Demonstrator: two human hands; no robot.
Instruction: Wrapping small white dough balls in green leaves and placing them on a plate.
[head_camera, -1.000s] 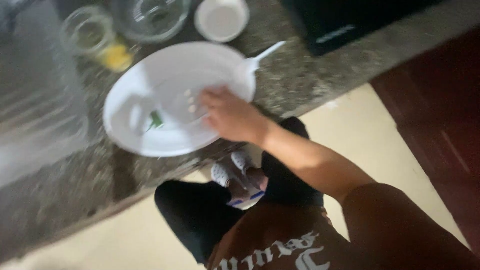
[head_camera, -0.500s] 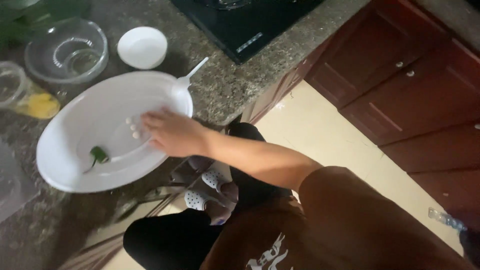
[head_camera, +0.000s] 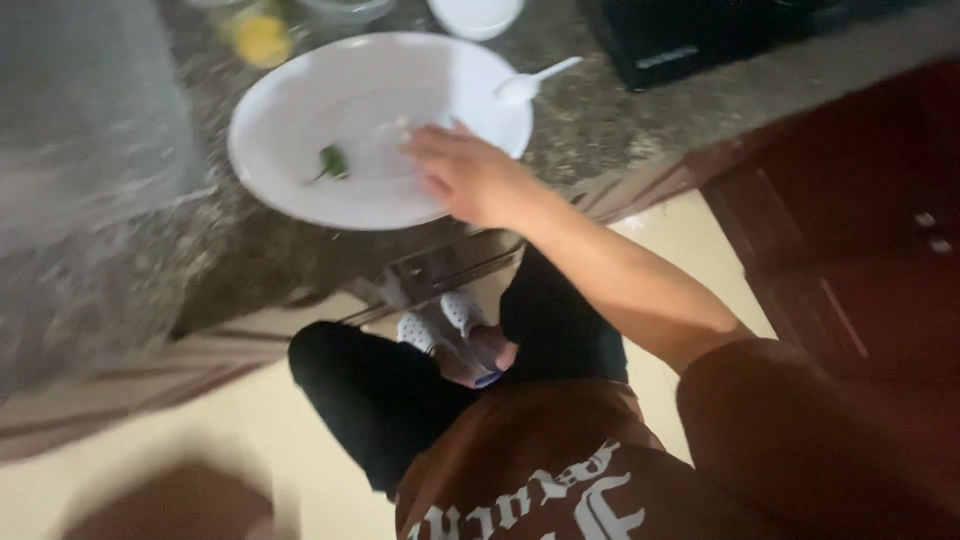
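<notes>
Right hand fingers spread flat on one white plate, one green scrap beyond fingertips, one white spoon past them, left hand unseen

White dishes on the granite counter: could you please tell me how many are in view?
2. The large white oval plate lies near the counter edge under the right hand; a small round white dish sits behind it, cut off by the top edge. Others may lie out of frame.

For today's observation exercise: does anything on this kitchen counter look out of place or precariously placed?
The large white plate juts over the granite counter's front edge, under the right hand. A lone green scrap lies on it. Nothing looks spilled or broken.
</notes>
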